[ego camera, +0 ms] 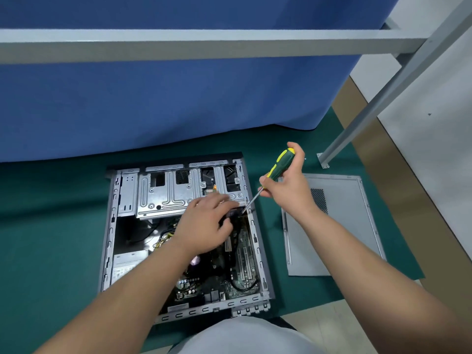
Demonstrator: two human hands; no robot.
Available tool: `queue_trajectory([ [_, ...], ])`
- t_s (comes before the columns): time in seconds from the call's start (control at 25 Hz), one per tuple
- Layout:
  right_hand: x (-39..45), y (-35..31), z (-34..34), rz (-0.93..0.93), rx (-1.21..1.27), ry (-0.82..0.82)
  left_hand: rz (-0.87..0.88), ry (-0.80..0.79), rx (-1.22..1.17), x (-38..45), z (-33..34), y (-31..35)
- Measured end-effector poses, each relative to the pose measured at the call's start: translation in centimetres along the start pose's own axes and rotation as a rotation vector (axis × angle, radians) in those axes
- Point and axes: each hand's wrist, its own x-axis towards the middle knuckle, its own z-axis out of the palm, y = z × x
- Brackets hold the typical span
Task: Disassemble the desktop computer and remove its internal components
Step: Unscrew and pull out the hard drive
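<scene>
An open desktop computer case (110, 226) lies flat on a green mat. Inside it are a silver drive cage (166, 192) at the far end, a power supply (129, 264) at the near left and a motherboard (242, 259) on the right. My right hand (288, 185) grips a green and yellow screwdriver (278, 166). Its shaft slants down-left, with the tip at the case's right wall just below the drive cage. My left hand (207, 226) reaches into the case beside the tip, its fingers curled over a dark part that they hide.
The removed grey side panel (342, 226) lies on the mat right of the case. A blue cloth (178, 103) hangs behind, with a grey metal frame bar (204, 44) across it and a slanted frame leg (383, 98) bolted down at the right.
</scene>
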Motion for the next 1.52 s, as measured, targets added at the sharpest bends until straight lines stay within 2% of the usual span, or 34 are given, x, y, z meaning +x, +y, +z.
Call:
queue_trajectory([
  [0.2, 2.4, -1.6, -0.8, -0.119, -0.080, 0.090, 0.017, -0.192, 0.211, 2.2, 0.5, -3.3],
  [0.28, 3.4, -2.1, -0.2, -0.160, -0.103, 0.098, -0.033, -0.214, 0.263, 3.0, 1.2, -3.3],
  [0.44, 4.7, -1.9, 1.3, -0.203, -0.154, 0.120, -0.139, -0.137, 0.336, 3.5, 2.9, -2.9],
  [1.0, 5.8, -0.2, 2.4, -0.225, -0.136, 0.113, -0.116, -0.089, 0.380, 3.1, 3.6, -3.1],
  [1.2, 5.3, -0.6, 2.7, -0.307, -0.167, 0.088, -0.120, -0.076, 0.376, 3.2, 3.6, -3.2],
  [1.4, 4.9, -1.6, 3.1, -0.429, -0.327, -0.008, -0.121, -0.082, 0.377, 3.2, 3.5, -3.1],
  [1.52, 4.6, -3.0, 3.2, -0.530, -0.534, -0.054, -0.118, -0.075, 0.372, 3.2, 3.4, -3.1],
])
